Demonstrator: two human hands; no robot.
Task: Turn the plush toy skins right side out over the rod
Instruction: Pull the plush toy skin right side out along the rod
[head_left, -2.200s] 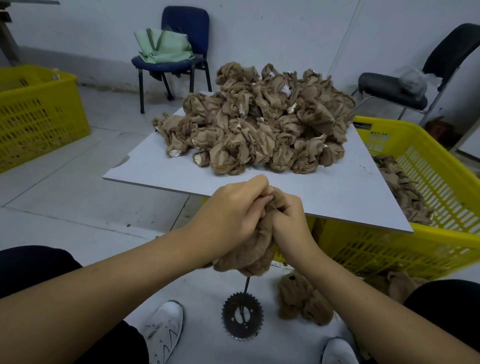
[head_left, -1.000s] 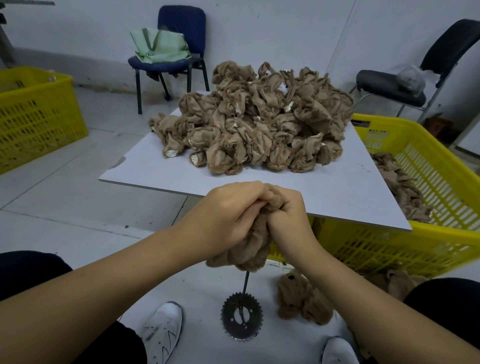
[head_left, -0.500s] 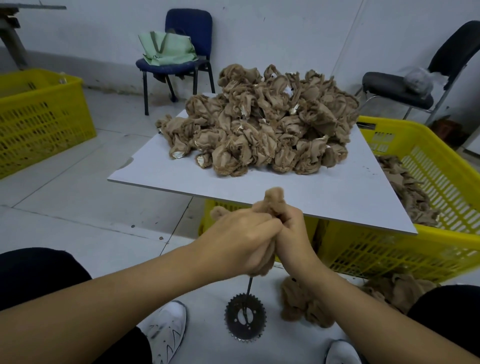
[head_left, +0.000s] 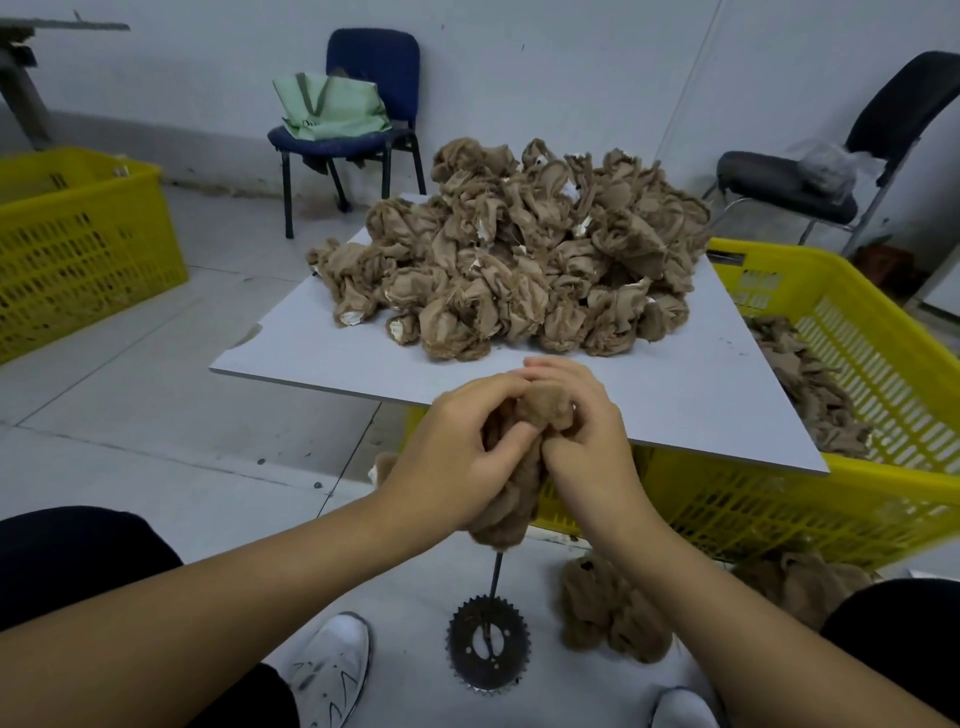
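Seemingly skin (head_left: 511, 467) between both hands.

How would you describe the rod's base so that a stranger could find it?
Start from the white board carrying brown skins. Below its near edge, on the floor between two white shoes, lies a dark toothed sprocket. It is the only metal disc there.

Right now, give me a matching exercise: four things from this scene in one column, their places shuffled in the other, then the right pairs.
Things:
1. green bag
2. pile of plush skins
3. toothed metal disc
4. plush skin on the rod

Places:
A. on the floor at the rod's foot
B. gripped by the left hand and right hand
C. on the blue chair
D. on the white board

Pairs: 1-C, 2-D, 3-A, 4-B
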